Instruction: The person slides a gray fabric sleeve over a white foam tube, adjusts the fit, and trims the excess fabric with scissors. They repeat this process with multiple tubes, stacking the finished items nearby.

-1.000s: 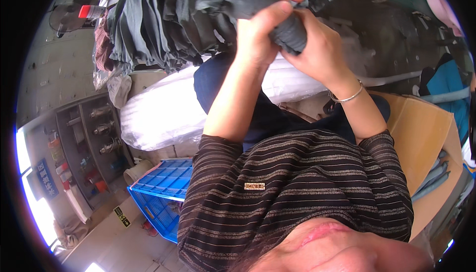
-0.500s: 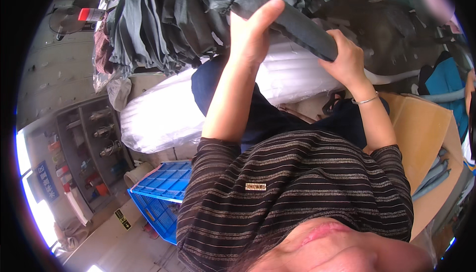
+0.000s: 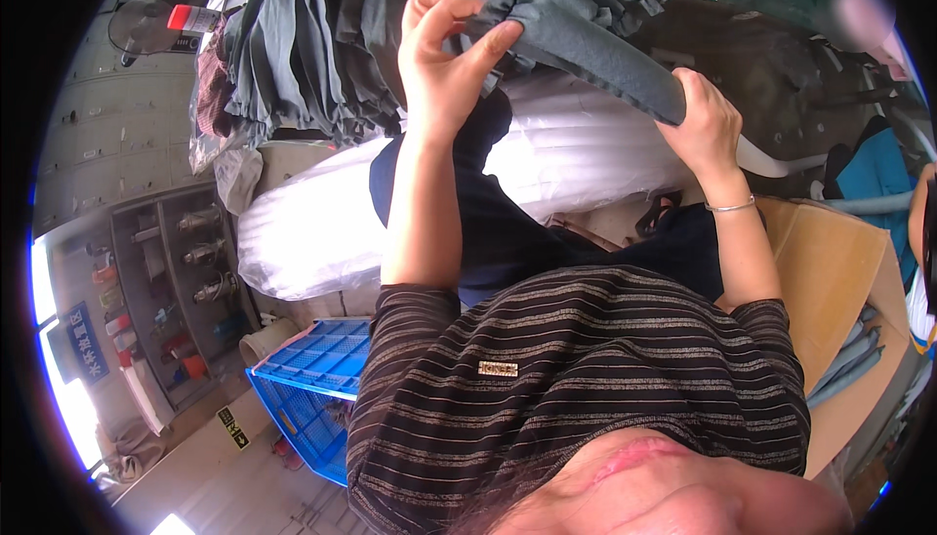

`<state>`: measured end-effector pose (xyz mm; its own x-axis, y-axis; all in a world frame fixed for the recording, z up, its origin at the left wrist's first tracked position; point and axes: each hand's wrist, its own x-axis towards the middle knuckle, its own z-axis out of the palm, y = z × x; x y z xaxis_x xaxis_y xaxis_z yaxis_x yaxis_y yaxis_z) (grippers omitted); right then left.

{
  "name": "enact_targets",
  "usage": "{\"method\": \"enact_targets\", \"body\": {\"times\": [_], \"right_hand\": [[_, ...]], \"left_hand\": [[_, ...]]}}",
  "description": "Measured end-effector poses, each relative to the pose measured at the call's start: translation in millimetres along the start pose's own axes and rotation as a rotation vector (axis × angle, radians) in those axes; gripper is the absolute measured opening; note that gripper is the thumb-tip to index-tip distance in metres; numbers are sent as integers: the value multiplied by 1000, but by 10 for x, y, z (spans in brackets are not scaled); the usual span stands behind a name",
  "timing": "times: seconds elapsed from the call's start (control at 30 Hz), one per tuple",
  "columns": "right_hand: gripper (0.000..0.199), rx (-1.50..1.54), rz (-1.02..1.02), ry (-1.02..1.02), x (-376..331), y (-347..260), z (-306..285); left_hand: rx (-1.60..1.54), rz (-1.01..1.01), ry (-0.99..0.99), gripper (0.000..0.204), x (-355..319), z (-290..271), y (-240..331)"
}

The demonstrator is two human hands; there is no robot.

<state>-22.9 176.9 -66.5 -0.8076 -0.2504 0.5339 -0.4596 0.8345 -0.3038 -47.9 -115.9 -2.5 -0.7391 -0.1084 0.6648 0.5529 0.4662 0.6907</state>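
A dark grey fabric-covered tube (image 3: 600, 61) slants between my hands, its gathered cloth end at the upper left and its other end lower at the right. My left hand (image 3: 444, 52) pinches the gathered end between thumb and fingers. Wrapped round the lower end is my right hand (image 3: 705, 123), which hides the tip of the tube. Behind my left hand hangs a thick pile of grey fabric sleeves (image 3: 307, 42) with gathered ends. Whether anything fills the tube is partly hidden by the cloth.
Long white foam tubes in clear plastic (image 3: 312, 223) lie across in front of my legs. A blue plastic crate (image 3: 317, 364) stands at left. At right, an open cardboard box (image 3: 825, 262) holds several grey tubes (image 3: 847, 357). A red-capped container (image 3: 193, 19) is at upper left.
The tube has shifted right and slightly down with my right hand. My left hand has moved left along it, from round the cloth to a pinch at the gathered end.
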Motion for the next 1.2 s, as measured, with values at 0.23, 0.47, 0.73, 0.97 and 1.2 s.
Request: {"method": "enact_targets", "body": {"times": [0.23, 0.47, 0.73, 0.97, 1.2], "right_hand": [[45, -46, 57, -29, 16, -81, 11], [43, -45, 61, -9, -23, -31, -1], [40, -76, 18, -3, -25, 92, -111], [38, -73, -91, 105, 35, 71, -329], [55, -247, -79, -4, -93, 184, -327]], "left_hand": [[276, 348, 72, 22, -19, -23, 120], [-717, -329, -97, 11, -135, 21, 166], [-602, -713, -513, 18, 51, -231, 242], [-296, -846, -721, 58, -281, -199, -92], [-964, -1021, -483, 18, -201, -215, -86]]}}
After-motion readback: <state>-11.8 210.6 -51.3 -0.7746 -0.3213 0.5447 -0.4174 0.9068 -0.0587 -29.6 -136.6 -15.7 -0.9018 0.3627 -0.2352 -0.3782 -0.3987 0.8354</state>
